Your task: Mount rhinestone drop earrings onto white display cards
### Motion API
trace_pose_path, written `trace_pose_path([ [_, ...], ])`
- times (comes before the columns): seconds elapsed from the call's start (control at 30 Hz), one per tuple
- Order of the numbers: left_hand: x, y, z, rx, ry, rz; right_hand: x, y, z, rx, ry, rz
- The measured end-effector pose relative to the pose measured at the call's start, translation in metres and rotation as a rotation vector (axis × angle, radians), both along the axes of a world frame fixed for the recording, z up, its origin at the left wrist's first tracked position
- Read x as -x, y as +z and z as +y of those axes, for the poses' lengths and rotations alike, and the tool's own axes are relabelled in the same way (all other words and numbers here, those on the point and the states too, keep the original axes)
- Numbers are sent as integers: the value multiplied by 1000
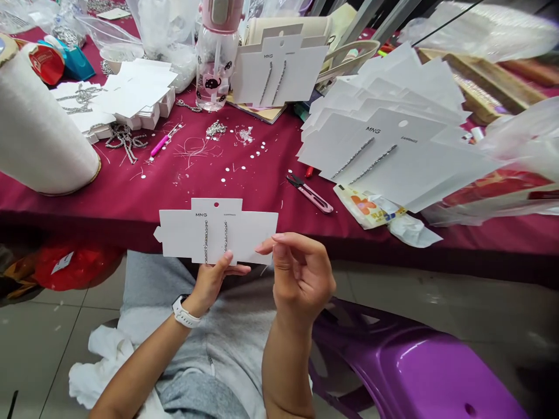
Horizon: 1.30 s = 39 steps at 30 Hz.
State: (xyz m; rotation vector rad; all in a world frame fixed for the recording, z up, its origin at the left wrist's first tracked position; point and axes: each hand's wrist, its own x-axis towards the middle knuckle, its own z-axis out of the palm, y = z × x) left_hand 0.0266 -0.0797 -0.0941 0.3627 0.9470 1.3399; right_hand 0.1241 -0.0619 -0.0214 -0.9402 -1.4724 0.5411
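My left hand (212, 283) grips the lower edge of a white earring card (178, 234), thumb in front and fingers behind. The card is printed "MNG" and carries two silver chain earrings (206, 241) hanging side by side. At the card's right end is my right hand (304, 272), its fingers curled and thumb against the index finger. Whatever it pinches, if anything, is too small to make out; a fine thread seems to show below the card. Thread snips (311, 194) with pink handles lie on the table beyond my right hand.
A fanned stack of earring cards (393, 119) covers the table's right side. Another card (279, 70) stands by a pink-lidded bottle (213, 64). A pink-handled tool (162, 144), loose chains (126, 139) and a white roll (43, 122) are leftward. A purple stool (419, 366) stands at lower right.
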Motion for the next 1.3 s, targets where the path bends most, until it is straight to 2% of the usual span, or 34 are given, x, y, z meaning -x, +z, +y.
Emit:
trace_pose_path([
  [0.2,5,5,0,-28,-25,-31,-3,-5,6,214,46,-110],
  [0.3,6,8,-1,-38,-34,-56,-5,-3,6,253,34,-245],
  [0.53,6,14,-10,20,-122,8,-6,3,1,-17,-26,-526],
  [0.73,6,17,-14,15,-78,11,-8,7,12,-232,94,-805],
  [0.87,5,19,-17,15,-117,29,-9,13,24,-352,184,-907],
  [1.1,5,20,-19,-46,-131,60,-7,26,30,-453,255,-996],
  [1.3,5,22,-19,-68,-141,85,-7,27,31,-456,250,-1002],
])
